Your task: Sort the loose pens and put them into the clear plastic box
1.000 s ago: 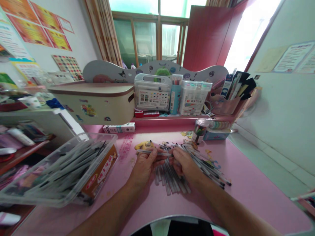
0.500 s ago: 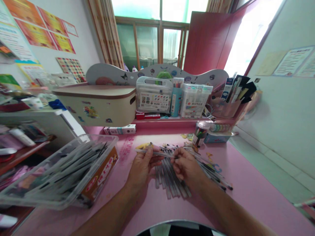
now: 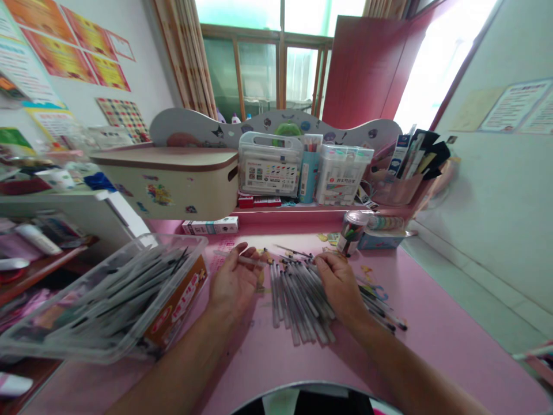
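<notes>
My left hand is turned palm up, left of the pile, with a translucent pen lying across its curled fingers under the thumb. Over the top right of the pile, my right hand has its fingers pinched together; what they hold, if anything, is hidden. Between the hands a fanned pile of translucent grey pens lies on the pink desk, their far ends dark. More pens with black ends lie to the right, partly behind my right wrist.
A clear plastic bin full of similar pens stands at the left. Behind are a lidded storage box, marker cases and a pen holder. A clear jar stands at the desk's back right, beside a blue box.
My hands were close together over the pile, with a pen between them. Now they are apart: the left has moved left and opened its palm upward, the right has shifted right.
</notes>
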`<action>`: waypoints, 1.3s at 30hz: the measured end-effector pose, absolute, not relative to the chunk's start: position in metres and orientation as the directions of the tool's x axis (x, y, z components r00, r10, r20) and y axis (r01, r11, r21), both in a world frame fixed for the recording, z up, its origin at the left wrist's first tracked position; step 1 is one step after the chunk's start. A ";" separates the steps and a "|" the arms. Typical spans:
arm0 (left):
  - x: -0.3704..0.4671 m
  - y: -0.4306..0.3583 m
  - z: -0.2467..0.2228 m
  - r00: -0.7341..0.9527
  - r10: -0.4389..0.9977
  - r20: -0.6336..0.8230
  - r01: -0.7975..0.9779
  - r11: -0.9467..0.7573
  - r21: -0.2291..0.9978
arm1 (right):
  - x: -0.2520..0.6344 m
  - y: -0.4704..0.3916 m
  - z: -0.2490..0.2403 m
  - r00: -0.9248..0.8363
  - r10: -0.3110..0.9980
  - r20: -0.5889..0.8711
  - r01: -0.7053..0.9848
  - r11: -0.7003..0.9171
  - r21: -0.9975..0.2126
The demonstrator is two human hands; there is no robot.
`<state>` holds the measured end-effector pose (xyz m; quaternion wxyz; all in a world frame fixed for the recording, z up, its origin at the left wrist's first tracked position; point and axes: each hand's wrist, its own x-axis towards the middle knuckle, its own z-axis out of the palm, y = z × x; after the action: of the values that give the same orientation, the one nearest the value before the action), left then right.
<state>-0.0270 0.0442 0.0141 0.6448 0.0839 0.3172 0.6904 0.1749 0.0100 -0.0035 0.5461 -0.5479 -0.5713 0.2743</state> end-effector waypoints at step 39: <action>0.016 -0.001 0.003 0.329 0.774 -0.541 -0.679 0.592 0.434 | 0.157 -0.013 -0.005 -0.032 0.910 0.413 0.290 0.404 -0.867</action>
<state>0.0161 -0.0009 0.0031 0.8126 0.0642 0.3683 0.4471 0.1567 -0.0126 -0.0050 0.5232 -0.4585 -0.6545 0.2961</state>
